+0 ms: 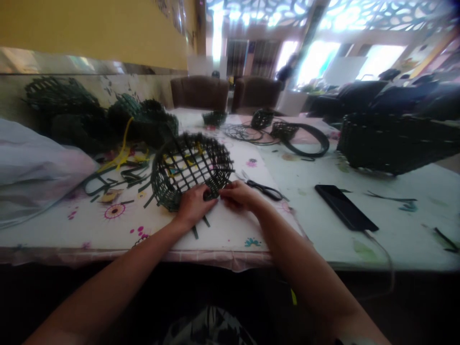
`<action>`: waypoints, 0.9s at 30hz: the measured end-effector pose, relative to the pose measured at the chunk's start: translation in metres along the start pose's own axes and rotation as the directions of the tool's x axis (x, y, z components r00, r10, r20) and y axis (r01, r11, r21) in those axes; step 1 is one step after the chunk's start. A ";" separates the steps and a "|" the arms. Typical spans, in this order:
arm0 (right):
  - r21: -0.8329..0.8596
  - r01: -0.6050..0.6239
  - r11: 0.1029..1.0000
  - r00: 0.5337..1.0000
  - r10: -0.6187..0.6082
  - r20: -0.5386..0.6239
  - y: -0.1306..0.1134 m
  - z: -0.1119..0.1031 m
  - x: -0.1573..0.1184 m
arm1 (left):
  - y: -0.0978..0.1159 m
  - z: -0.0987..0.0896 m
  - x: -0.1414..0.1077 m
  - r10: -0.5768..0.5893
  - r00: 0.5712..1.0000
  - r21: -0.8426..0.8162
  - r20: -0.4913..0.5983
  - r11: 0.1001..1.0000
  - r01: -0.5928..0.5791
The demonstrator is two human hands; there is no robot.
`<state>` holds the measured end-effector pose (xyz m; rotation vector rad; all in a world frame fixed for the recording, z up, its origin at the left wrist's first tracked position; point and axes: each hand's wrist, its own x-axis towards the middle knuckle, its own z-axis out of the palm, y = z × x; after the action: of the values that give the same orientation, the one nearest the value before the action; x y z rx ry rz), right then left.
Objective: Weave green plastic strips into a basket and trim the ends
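A long table (pixel 406 244) under a floral cloth (pixel 75 235) runs ahead, brown chairs (pixel 199 93) beyond it. On the cloth, an open-weave dark green plastic basket (pixel 187 143) sits tilted on its rim — its near edge turned within reach. The left hand (pixel 196 206) and right hand (pixel 239 195) both pinch that edge — black scissors (pixel 264 190) lie just beside.

- You can read no words, labels, brands or numbers anywhere in this view.
- The papers on the yellow wall (pixel 174 14) are too blurred and too small for you to read.
- The phone (pixel 345 207) on the table shows you only a dark face.
- The tan scrap (pixel 109 196) on the tablecloth shows you nothing legible.
- The tablecloth (pixel 82 230) carries flower prints, which you can see are not letters.
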<state>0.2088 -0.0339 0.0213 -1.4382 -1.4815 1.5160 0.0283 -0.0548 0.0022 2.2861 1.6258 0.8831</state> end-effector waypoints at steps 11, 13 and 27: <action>0.044 0.089 0.995 0.987 -0.082 -0.140 0.009 0.003 0.007 | -0.004 0.001 -0.001 0.056 0.998 0.031 0.026 0.998 -0.057; 0.055 0.089 0.994 0.988 -0.081 -0.128 0.008 0.003 0.006 | -0.004 0.001 -0.001 0.052 0.998 0.043 0.024 0.998 -0.053; -0.171 0.196 0.966 0.935 -0.236 -0.264 -0.002 0.005 0.002 | -0.003 -0.004 -0.006 0.095 0.994 0.109 0.053 0.989 -0.101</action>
<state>0.2032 -0.0327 0.0218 -1.4480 -1.5366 1.0420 0.0221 -0.0602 0.0020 2.4615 1.5929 0.7705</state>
